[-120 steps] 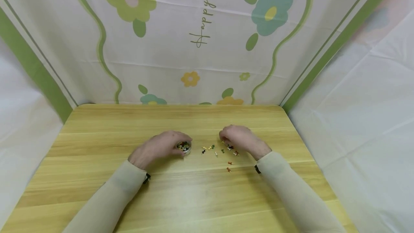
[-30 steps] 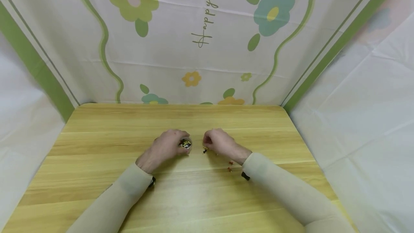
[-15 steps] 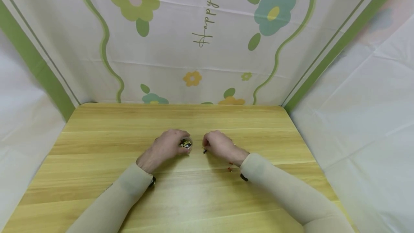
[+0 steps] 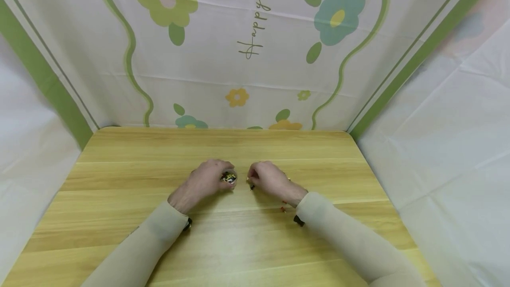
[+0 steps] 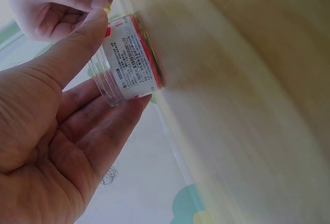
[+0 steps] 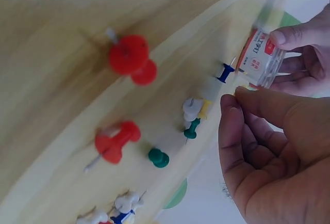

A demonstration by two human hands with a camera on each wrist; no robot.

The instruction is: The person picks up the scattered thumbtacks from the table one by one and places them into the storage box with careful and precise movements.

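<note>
My left hand (image 4: 201,185) holds a small clear jar (image 5: 126,59) with a printed label and a red band near its base, thumb on one side and fingers on the other. In the head view, mixed push pins (image 4: 229,177) fill the jar. Close to its right, my right hand (image 4: 272,181) pinches a yellow push pin (image 5: 107,10) between thumb and index finger, most of it hidden by the fingertips. A blue push pin (image 6: 225,73) lies on the table between that hand and the jar.
Loose push pins lie on the wooden table (image 4: 223,242) under and beside my right wrist: red (image 6: 129,53), green (image 6: 158,157), white (image 6: 192,109) and another yellow pin (image 6: 205,108). A floral curtain (image 4: 207,65) hangs behind the table's far edge.
Since four seconds ago my right hand has moved left from the right-hand pins towards the jar. In the last half second it shifts slightly left. My left hand stays at the jar.
</note>
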